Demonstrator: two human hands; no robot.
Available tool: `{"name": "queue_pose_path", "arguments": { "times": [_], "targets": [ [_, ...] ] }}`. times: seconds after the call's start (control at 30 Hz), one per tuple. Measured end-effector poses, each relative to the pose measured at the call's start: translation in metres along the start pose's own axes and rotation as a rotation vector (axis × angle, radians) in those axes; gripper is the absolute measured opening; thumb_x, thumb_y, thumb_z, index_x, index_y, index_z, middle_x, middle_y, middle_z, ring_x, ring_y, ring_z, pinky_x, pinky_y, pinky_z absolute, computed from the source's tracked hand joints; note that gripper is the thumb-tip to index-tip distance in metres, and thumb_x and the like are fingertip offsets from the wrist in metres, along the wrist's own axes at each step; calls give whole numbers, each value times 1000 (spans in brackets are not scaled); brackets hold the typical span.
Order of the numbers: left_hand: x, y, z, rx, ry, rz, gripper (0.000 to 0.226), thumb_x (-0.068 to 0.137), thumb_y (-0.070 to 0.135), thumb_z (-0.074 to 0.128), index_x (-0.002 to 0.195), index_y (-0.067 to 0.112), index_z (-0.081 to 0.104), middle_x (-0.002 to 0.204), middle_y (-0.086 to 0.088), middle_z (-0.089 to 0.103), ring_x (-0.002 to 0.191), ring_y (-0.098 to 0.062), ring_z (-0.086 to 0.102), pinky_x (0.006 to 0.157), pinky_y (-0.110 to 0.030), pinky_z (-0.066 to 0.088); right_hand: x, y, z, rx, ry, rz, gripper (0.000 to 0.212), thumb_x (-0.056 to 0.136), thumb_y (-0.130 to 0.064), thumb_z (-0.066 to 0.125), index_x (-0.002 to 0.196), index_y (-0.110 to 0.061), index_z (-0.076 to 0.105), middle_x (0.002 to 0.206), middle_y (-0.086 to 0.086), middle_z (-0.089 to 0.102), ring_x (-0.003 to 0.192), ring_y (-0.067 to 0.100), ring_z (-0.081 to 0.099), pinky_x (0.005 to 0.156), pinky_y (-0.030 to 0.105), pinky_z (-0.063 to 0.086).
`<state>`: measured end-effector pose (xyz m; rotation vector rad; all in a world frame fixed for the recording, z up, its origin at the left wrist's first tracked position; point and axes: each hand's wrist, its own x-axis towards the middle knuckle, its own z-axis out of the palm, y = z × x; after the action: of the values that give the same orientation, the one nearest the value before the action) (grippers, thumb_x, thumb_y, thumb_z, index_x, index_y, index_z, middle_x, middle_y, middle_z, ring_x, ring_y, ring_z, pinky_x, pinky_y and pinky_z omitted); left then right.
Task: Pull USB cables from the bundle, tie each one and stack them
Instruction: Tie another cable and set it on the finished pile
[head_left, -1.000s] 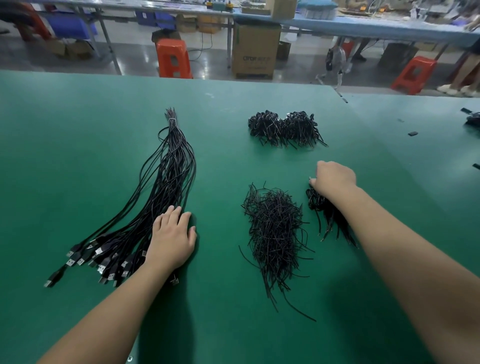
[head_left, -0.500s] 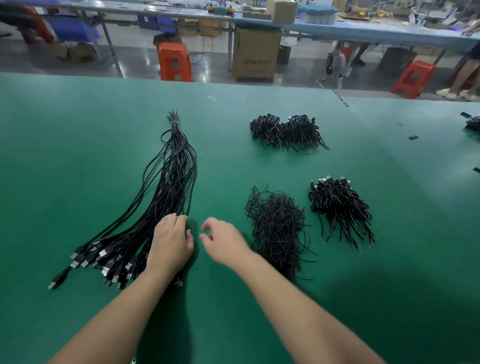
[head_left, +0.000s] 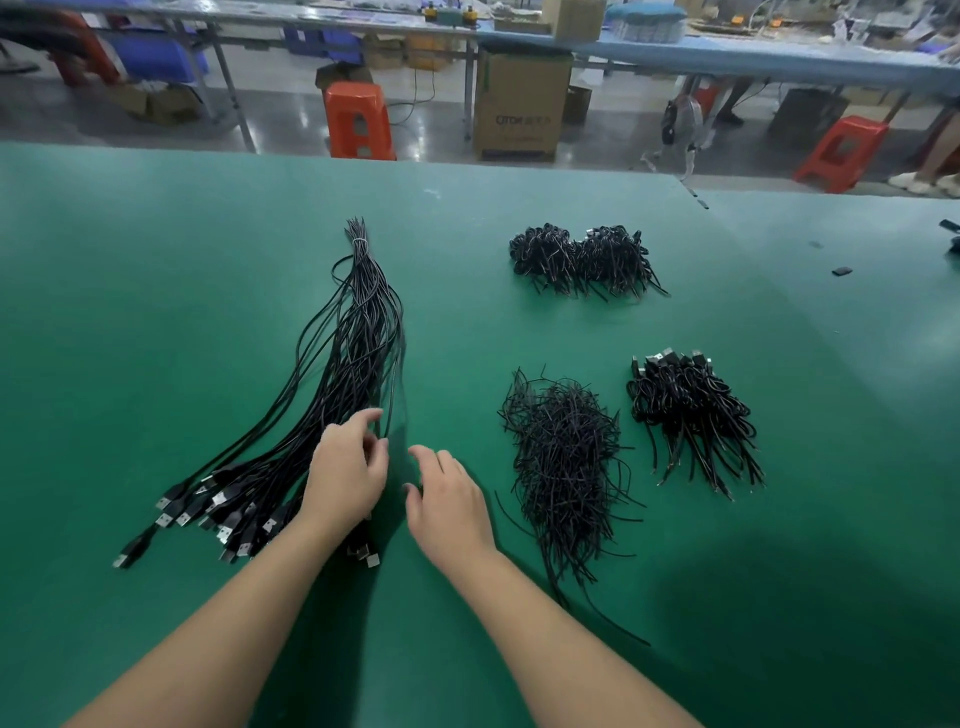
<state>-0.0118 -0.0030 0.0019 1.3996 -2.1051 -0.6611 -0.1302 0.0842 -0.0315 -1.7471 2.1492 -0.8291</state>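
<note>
— Changed since half a second ago?
— Left hand lifted off the cable bundle, fingers now curled, pinching one cable at its right edge. Right hand drawn nearer, fingers loose, holding nothing.
— And the bundle?
— Black, tied at the far end, plugs fanned out near, lying left on the green desk.
</note>
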Motion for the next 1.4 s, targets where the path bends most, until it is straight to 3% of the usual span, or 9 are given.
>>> {"name": "queue_pose_path", "arguments": {
  "times": [0.27, 0.47, 0.63, 0.73, 1.0, 1.13, 1.23, 1.3, 1.4],
  "targets": [
    [9, 31, -21, -343, -128, -169, 22, 93, 22, 65, 114, 27, 63, 83, 1, 72, 65, -3, 70, 66, -29, 47, -2, 1, -3, 91, -47, 67, 83, 90, -59, 59, 153, -28, 15, 129, -2, 55, 120, 18, 53, 100, 38, 47],
    [3, 40, -17, -229, -270, -82, 23, 94, 9, 59, 107, 27, 64, 89, 7, 73, 69, -2, 72, 75, -35, 58, -4, 0, -5, 119, -15, 19, 87, 93, -35, 63, 152, -48, 0, 126, -8, 54, 108, 21, 59, 86, 39, 51],
    [0, 33, -17, -179, -293, -81, 32, 96, 11, 59, 125, 24, 64, 94, 12, 74, 89, 2, 68, 87, -27, 55, -1, 2, -4, 148, 4, 72, 57, 99, -20, 55, 150, -33, 33, 133, -7, 56, 113, 23, 59, 92, 40, 50],
    [-2, 29, -19, -128, -333, -57, 31, 99, 14, 55, 126, 26, 64, 97, 13, 73, 80, 2, 66, 73, -21, 53, -1, 3, -4, 172, 27, 82, 32, 101, -20, 51, 133, -24, 54, 125, -6, 61, 110, 20, 59, 92, 38, 49],
    [1, 15, -31, 283, -296, 16, 29, 100, 28, 50, 123, 22, 65, 102, 5, 74, 78, -13, 65, 73, -30, 54, 1, 5, -2, 319, 113, 154, 28, 107, -29, 39, 127, -21, 57, 122, -5, 62, 105, 18, 60, 88, 33, 47],
    [3, 1, -34, 496, -300, -34, 23, 100, 31, 44, 113, 25, 63, 92, 4, 70, 77, -18, 62, 64, -30, 49, -3, 3, -2, 471, 159, 169, 20, 104, -40, 40, 111, -37, 58, 115, -16, 56, 96, 8, 60, 84, 34, 52],
    [-2, 3, -26, 769, -237, 53, 14, 99, 31, 45, 98, 22, 56, 87, 3, 66, 80, -22, 58, 65, -33, 42, -2, 5, -3, 449, 137, 155, 26, 103, -42, 39, 101, -30, 62, 132, -17, 55, 117, 6, 54, 98, 27, 43],
    [-8, 4, -13, 833, -146, 185, 22, 94, 29, 54, 111, 18, 60, 100, -2, 68, 95, -26, 59, 75, -37, 43, -1, 6, -3, 365, 83, 116, 35, 105, -38, 36, 99, -21, 66, 135, -13, 60, 121, 5, 51, 102, 25, 39],
    [-6, 6, 7, 625, -145, 276, 57, 95, 21, 54, 150, 13, 39, 139, -7, 54, 125, -27, 50, 97, -39, 44, -2, 5, -6, 351, 67, 139, 39, 104, -39, 35, 94, -16, 65, 100, -5, 68, 93, 10, 57, 84, 32, 46]
  ]
}}
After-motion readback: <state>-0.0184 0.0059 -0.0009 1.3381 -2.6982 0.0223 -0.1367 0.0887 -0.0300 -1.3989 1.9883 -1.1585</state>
